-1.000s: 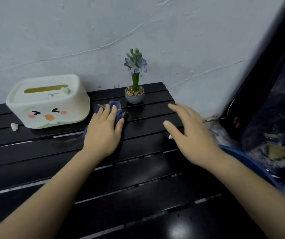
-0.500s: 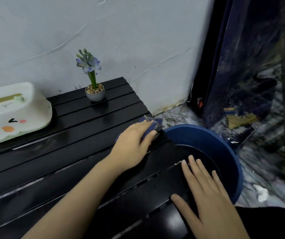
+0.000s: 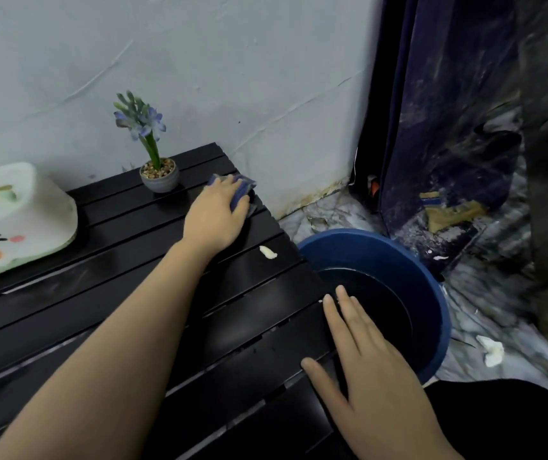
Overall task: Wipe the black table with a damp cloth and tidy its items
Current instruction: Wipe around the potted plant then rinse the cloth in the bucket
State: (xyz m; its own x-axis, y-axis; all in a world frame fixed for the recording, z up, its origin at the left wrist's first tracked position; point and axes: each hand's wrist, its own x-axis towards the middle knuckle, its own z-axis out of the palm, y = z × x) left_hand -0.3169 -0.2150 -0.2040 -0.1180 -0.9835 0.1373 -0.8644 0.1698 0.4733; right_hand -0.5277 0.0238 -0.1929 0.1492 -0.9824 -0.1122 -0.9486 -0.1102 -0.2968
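My left hand [image 3: 216, 217] presses a blue cloth [image 3: 241, 187] flat onto the black slatted table [image 3: 106, 293], near its far right corner. The cloth shows only past my fingertips. Just left of it stands a small grey pot with a purple flower [image 3: 159, 174]. A white tissue box with a cartoon face [image 3: 10, 224] sits at the left, partly cut off. A small white scrap [image 3: 267, 253] lies on a slat close to the right edge. My right hand [image 3: 365, 370] rests flat on the table's right edge, fingers spread, holding nothing.
A blue bucket [image 3: 432, 293] with dark water stands on the floor against the table's right side. A grey wall runs behind the table. Dark curtain fabric [image 3: 448, 127] hangs at the right. A white scrap [image 3: 491, 350] lies on the marbled floor.
My left hand slid the cloth from the middle of the table to the right edge, then back toward the far right corner. My right hand dropped to the table's right edge by the bucket.
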